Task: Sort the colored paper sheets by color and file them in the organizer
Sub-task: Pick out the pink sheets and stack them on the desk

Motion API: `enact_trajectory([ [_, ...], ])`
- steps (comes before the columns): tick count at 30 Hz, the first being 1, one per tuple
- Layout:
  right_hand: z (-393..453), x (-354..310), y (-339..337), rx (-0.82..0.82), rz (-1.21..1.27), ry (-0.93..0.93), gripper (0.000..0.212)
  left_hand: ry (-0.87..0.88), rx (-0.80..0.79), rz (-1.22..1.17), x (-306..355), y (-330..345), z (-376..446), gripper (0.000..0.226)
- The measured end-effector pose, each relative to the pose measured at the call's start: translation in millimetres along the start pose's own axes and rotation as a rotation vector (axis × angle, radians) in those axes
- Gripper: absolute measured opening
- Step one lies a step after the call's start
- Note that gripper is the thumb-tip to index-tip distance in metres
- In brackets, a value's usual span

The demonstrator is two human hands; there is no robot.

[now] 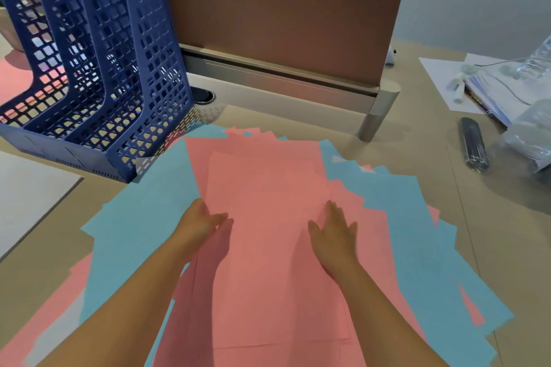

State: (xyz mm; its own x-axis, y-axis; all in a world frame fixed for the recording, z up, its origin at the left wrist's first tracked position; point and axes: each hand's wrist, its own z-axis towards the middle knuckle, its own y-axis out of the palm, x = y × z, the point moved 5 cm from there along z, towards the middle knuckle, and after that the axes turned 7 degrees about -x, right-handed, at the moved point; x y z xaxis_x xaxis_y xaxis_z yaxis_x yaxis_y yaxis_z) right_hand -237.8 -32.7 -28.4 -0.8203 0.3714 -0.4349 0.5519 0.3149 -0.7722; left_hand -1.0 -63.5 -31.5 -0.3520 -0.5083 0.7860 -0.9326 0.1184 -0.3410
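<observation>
A loose heap of pink sheets (262,188) lies over blue sheets (143,217) across the desk in front of me. My left hand (199,222) grips the left edge of the top pink sheets, thumb on top and fingers underneath. My right hand (335,232) lies flat with straight fingers on the pink pile, near its right side. The blue mesh organizer (125,74), with three upright slots, stands at the back left; its slots look empty, though pink shows through the mesh at the far left.
A brown desk divider (283,15) runs along the back. At the right lie a dark stapler-like object (474,143), plastic bags (530,134) and white papers with a notebook (477,89). A round cable port (204,95) sits behind the organizer.
</observation>
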Motion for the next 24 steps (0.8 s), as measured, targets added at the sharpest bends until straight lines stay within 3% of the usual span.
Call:
enact_trajectory([
  [5,-3,-25,2,-0.069,0.307,-0.201,0.058,0.014,0.024,0.008,-3,-11,0,0.012],
  [7,-1,-24,-2,-0.025,0.394,-0.199,0.059,0.038,0.164,0.072,-5,-17,-1,0.026],
  [11,-2,-2,-20,0.122,0.293,0.004,0.058,0.128,0.321,0.023,3,-27,-12,0.004],
  [15,-9,20,-33,0.138,0.078,0.224,0.055,0.127,0.451,-0.071,1,-44,-19,0.026],
  [18,-11,24,-35,0.128,0.115,0.253,0.052,0.127,0.412,-0.181,-2,-45,-20,0.025],
  [21,-11,19,-28,0.099,0.116,0.172,0.050,0.108,0.335,-0.180,-7,-39,-21,0.003],
  [24,-9,16,-20,0.071,0.169,0.119,0.047,0.066,0.266,-0.144,-15,-37,-13,0.029],
])
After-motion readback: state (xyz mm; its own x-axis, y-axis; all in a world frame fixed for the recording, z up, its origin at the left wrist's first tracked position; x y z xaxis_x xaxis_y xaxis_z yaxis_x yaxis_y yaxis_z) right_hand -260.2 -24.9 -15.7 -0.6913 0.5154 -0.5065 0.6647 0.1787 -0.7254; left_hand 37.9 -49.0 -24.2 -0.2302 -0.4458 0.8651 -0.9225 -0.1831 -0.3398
